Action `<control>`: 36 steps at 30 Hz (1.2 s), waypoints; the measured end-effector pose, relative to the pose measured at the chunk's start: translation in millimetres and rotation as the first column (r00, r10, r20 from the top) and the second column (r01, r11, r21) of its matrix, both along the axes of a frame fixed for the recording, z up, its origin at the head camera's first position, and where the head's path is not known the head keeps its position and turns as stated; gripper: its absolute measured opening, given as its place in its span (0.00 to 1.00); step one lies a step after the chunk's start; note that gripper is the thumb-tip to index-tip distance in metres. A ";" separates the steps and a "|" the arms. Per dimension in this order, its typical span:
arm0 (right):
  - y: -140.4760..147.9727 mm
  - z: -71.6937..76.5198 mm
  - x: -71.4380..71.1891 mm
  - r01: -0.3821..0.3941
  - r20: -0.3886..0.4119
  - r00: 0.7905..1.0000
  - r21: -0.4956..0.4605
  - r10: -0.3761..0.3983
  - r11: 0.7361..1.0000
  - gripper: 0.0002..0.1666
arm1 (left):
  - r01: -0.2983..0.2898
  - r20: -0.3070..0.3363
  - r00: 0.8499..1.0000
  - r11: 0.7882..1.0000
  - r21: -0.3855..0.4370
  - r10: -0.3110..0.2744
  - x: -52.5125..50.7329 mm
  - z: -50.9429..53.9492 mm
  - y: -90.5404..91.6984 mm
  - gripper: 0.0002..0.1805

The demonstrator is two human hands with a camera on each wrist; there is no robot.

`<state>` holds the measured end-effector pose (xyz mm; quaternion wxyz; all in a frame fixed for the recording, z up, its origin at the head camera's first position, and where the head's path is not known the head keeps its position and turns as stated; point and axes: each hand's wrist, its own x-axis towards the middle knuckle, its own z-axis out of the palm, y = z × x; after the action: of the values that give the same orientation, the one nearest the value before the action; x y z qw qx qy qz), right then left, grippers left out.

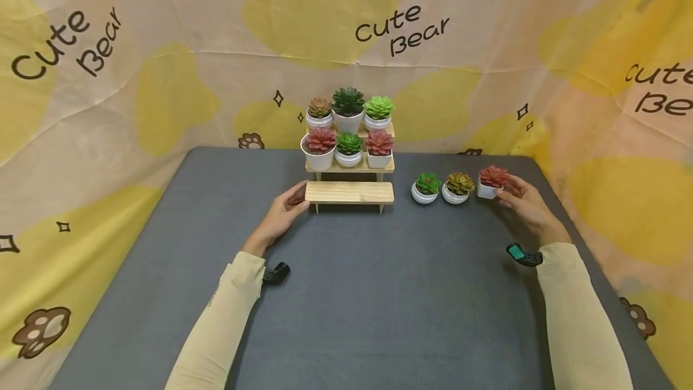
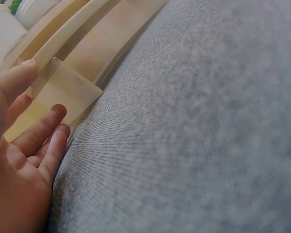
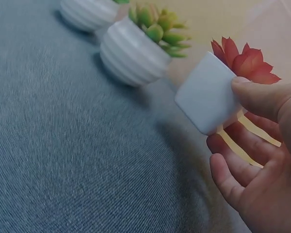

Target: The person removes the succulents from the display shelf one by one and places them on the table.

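While arms point(image 1: 224, 312) point(image 1: 582, 312) stretch forward, hands point(image 1: 278, 215) point(image 1: 527, 206) grip bottom shelf point(image 1: 349, 192) and pot point(image 1: 485, 191).

A red, pointed-leaved succulent point(image 1: 493, 176) is rising from a smooth, square white pot point(image 3: 206, 94), which is standing roughly upright between the thumb and fingers of the right hand point(image 1: 526, 204). A pale wooden tiered stand point(image 1: 349, 169) is standing beside the fingers of the left hand point(image 1: 280, 212), its lowest shelf point(image 1: 349, 192) touching the thumb.
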<state>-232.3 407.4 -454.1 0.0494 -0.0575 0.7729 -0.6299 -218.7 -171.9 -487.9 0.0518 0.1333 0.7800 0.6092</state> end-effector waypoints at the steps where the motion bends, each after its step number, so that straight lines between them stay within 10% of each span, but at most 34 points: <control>1: 0.3 -1.4 -1.6 0.001 0.000 1.000 0.035 -0.001 0.999 0.41 | 0.001 -0.002 1.000 1.000 -0.001 -0.001 -0.3 -0.1 -0.2 0.33; 8: -0.6 -12.4 -7.6 -0.012 0.013 1.000 0.215 0.010 0.977 0.43 | 0.009 0.006 1.000 1.000 0.021 -0.009 0.2 2.7 1.5 0.33; 36: -4.6 -22.4 -5.8 -0.059 0.016 0.998 0.088 0.058 0.994 0.43 | -0.010 -0.007 1.000 1.000 -0.014 0.010 0.1 -0.5 0.2 0.32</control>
<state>-238.2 402.8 -476.5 0.0753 -0.0737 0.7979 -0.5936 -218.7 -171.6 -488.4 0.0468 0.1311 0.7853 0.6033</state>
